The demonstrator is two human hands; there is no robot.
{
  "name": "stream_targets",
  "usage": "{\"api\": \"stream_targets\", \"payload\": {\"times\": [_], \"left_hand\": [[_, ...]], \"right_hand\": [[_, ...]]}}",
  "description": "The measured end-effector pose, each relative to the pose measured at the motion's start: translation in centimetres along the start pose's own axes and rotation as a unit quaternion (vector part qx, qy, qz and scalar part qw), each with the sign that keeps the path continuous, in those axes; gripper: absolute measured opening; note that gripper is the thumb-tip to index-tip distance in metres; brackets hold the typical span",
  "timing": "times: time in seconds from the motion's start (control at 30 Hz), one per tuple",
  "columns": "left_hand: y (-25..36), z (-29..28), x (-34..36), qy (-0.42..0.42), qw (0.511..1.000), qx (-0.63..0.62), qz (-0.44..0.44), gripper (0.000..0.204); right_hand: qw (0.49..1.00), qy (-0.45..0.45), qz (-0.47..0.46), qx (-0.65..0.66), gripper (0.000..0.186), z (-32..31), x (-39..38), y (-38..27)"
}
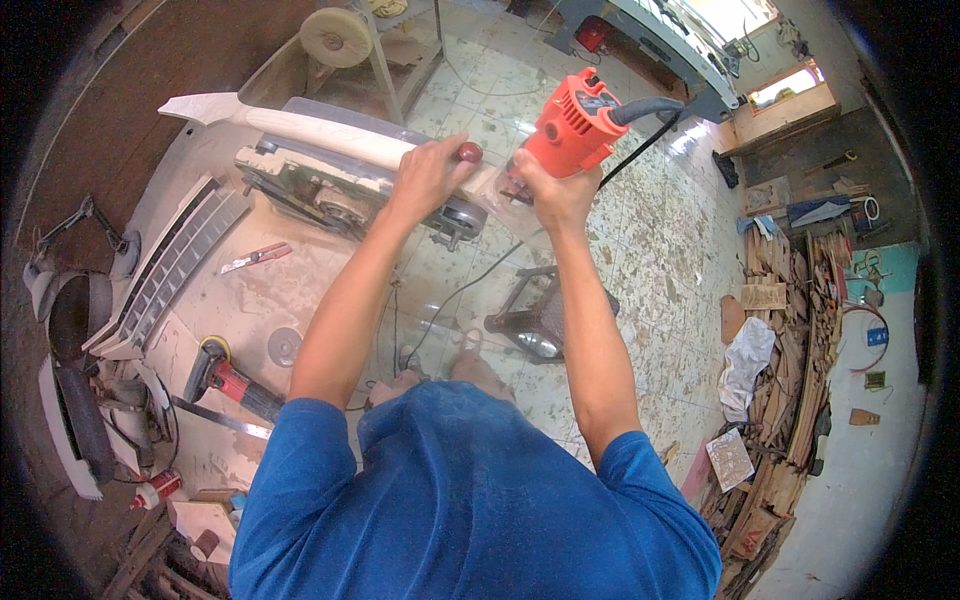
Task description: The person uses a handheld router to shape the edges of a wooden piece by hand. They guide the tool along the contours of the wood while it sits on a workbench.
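- Power tool [572, 125], orange-red, is at one o'clock, tilted; the right hand's [562, 195] fingers are clamped around its lower body, below the vents.
- At twelve o'clock, the left hand [425, 182] lies over the pale curved workpiece [320, 135], fingers close against a dark red knob [469, 152]; from where I stand, I cannot tell whether they grip it.
- The tool looks hard-cased, stiff and fairly weighty, its grey hose [648, 107] likely to drag; that lower body seems the surest hold, though dust could make it slick.
- The workpiece, reaching toward ten o'clock, looks stiff and light, smooth enough to slip; its broad middle seems a safer hold than the thin flared end.
- Toward eight o'clock lies a red-and-white bottle [157, 489], contents hidden; past three, a crumpled white sack [747, 368], its contents also unclear.
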State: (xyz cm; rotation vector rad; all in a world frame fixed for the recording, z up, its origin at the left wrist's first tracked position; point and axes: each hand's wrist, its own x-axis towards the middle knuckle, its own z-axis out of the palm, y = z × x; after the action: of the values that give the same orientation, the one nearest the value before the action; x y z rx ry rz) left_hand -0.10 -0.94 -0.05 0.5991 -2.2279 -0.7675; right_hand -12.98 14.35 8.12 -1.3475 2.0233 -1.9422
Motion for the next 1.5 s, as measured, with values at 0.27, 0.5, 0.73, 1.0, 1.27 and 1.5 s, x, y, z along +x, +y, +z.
{"api": "stream_targets", "payload": {"times": [0.27,0.5,0.73,1.0,1.27,1.5], "left_hand": [[0.4,-0.2,0.1,-0.001,1.0,-0.006,-0.012,0.047],[0.6,-0.1,0.1,-0.006,1.0,-0.003,-0.019,0.046],[0.5,0.0,0.0,0.001,1.0,0.002,-0.01,0.047],[1.1,-0.2,0.0,0.023,1.0,-0.007,-0.016,0.039],[0.9,-0.1,0.1,0.015,0.999,-0.033,-0.018,0.04],[1.2,0.0,0.0,0.029,0.999,-0.028,-0.016,0.03]], "right_hand": [[1.0,0.004,-0.011,-0.003,0.038,0.0,0.4,1.0],[1.0,-0.003,0.015,0.02,0.037,-0.1,0.5,1.4],[1.0,-0.002,-0.001,0.011,0.035,0.0,0.6,0.1],[1.0,0.002,0.002,0.025,0.036,0.0,0.7,1.1],[1.0,0.011,-0.02,0.014,0.038,0.0,1.1,0.3],[1.0,0.004,-0.009,0.013,0.038,0.0,1.0,0.5]]}}
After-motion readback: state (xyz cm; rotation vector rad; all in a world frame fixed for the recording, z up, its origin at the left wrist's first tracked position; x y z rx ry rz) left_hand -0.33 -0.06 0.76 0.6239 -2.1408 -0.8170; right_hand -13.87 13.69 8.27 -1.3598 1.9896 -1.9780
